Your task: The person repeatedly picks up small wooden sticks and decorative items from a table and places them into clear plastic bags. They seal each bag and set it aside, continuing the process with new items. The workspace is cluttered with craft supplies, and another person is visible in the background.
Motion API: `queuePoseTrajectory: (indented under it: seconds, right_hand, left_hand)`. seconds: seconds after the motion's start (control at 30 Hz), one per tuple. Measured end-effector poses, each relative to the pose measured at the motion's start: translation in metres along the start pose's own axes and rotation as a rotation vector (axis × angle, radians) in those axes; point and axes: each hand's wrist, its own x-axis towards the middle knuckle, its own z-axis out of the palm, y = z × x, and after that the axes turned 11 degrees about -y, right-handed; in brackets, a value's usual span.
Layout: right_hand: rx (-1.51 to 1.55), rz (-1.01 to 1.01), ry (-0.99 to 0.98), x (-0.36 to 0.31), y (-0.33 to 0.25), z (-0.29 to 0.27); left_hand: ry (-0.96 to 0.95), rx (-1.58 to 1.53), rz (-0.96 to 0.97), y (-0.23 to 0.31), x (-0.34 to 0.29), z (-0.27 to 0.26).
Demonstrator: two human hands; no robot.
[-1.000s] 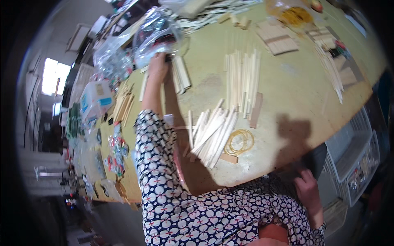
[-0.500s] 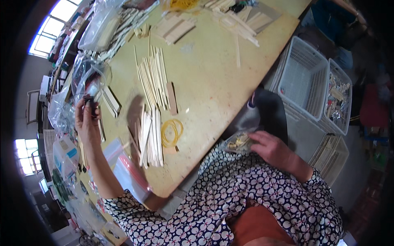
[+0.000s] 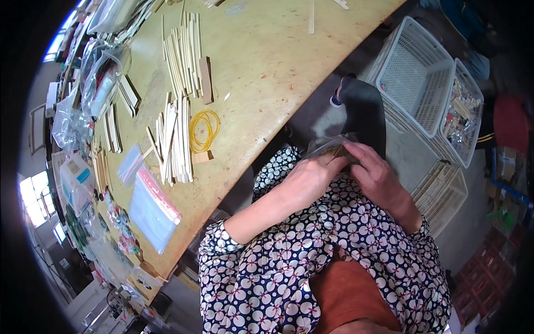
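Observation:
Both my hands meet over my lap, beside the table's edge, at a small clear plastic bag point(image 3: 329, 146). Something brownish shows inside it, too blurred to name. My left hand point(image 3: 311, 179) is closed, its fingertips at the bag's mouth and partly hidden behind the bag and the other hand. My right hand point(image 3: 374, 173) pinches the bag's right side between thumb and fingers. On the table, left of my hands, lie a bundle of pale wooden strips point(image 3: 179, 139), yellow rubber bands point(image 3: 204, 131) and a stack of flat zip bags point(image 3: 153, 210).
More wooden sticks point(image 3: 184, 55) and a brown block point(image 3: 206, 80) lie farther up the table point(image 3: 261, 72). Plastic-wrapped goods point(image 3: 100, 78) crowd the left side. White plastic crates point(image 3: 417, 72), one with small packets point(image 3: 461, 106), stand on the floor at right.
My left hand has come from the table's far left to the bag at my lap. The dark item it held is no longer visible. The view has shifted, so the table sits higher.

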Motion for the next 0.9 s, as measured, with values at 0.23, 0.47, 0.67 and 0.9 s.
queuePoseTrajectory:
  seconds: [0.23,0.47,0.67,0.9]
  right_hand:
    - [0.001,-0.098,-0.034,0.003,-0.004,-0.005]
    - [0.028,-0.062,0.043,0.007,-0.002,-0.020]
    - [0.086,-0.135,0.096,0.020,-0.010,-0.029]
    - [0.057,-0.091,0.069,0.020,-0.005,-0.040]
  left_hand:
    - [-0.246,0.296,-0.294,-0.014,0.020,0.015]
    - [0.419,0.053,0.036,-0.011,-0.025,-0.020]
    - [0.362,-0.599,-0.196,-0.052,-0.048,0.030]
    - [0.473,-0.423,-0.041,-0.044,-0.029,0.020]
